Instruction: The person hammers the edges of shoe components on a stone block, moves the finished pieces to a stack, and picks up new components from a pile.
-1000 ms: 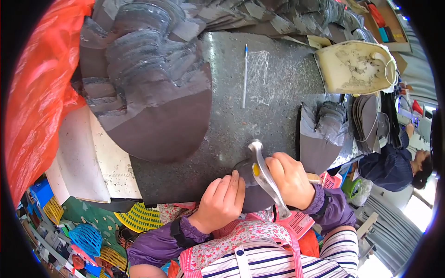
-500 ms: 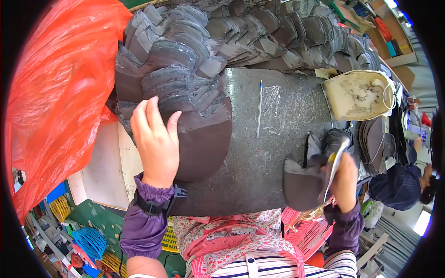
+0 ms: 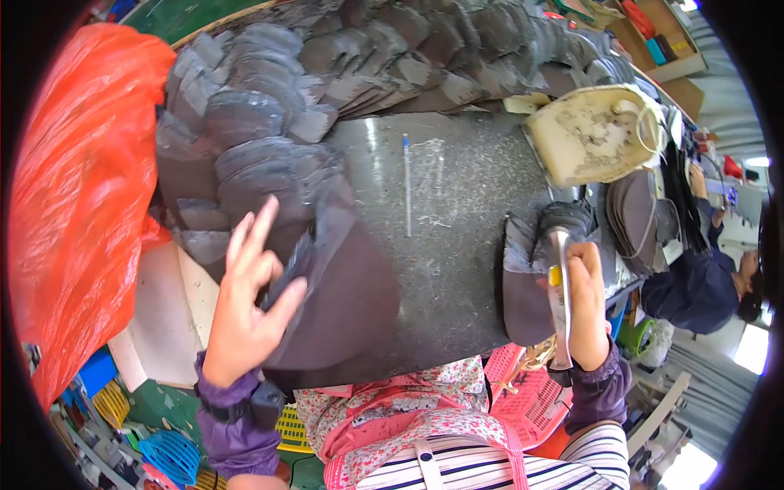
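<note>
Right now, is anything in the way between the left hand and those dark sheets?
No, nothing I can see. The left hand is right at the dark sheets, though blur hides whether it grips one. The pen lies off to the right on the board, out of the way.

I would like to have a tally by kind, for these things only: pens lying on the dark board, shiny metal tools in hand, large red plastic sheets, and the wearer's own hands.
Pen: 1
Shiny metal tool: 1
Large red plastic sheet: 1
Wearer's own hands: 2 (left hand, right hand)
Total: 5
</note>
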Motion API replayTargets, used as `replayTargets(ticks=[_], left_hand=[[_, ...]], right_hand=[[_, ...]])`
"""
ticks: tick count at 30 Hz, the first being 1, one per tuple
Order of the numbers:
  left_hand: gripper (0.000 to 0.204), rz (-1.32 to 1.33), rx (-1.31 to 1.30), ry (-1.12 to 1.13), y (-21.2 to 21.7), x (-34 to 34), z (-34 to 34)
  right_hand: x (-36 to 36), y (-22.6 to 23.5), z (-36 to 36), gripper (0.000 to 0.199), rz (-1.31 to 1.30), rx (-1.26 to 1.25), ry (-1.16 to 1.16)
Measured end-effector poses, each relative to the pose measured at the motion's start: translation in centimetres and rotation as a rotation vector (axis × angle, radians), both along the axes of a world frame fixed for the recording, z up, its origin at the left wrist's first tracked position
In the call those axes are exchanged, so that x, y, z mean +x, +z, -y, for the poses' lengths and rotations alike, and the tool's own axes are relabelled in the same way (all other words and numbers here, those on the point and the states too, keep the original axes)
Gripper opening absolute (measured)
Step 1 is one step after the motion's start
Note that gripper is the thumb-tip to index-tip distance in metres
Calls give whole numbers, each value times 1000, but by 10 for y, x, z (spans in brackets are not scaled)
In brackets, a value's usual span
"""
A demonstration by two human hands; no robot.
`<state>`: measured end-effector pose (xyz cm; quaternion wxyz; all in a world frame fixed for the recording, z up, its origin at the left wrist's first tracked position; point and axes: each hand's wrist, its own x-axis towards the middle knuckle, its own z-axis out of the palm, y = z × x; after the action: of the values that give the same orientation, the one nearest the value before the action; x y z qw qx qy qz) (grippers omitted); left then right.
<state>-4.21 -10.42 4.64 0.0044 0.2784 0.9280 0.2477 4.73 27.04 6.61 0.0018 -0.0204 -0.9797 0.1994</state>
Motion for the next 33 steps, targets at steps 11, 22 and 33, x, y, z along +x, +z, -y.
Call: replayTargets(ticks=[11, 22, 33], left_hand=[[24, 1455, 739, 124, -31, 73, -74], [27, 317, 225, -237, -48, 49, -121], [19, 279, 155, -644, -63, 2, -117]], right_hand=[[7, 29, 23, 24, 31, -226, 160], [38, -32, 53, 30, 330, -415, 409], [38, -37, 53, 30, 271, -417, 379]])
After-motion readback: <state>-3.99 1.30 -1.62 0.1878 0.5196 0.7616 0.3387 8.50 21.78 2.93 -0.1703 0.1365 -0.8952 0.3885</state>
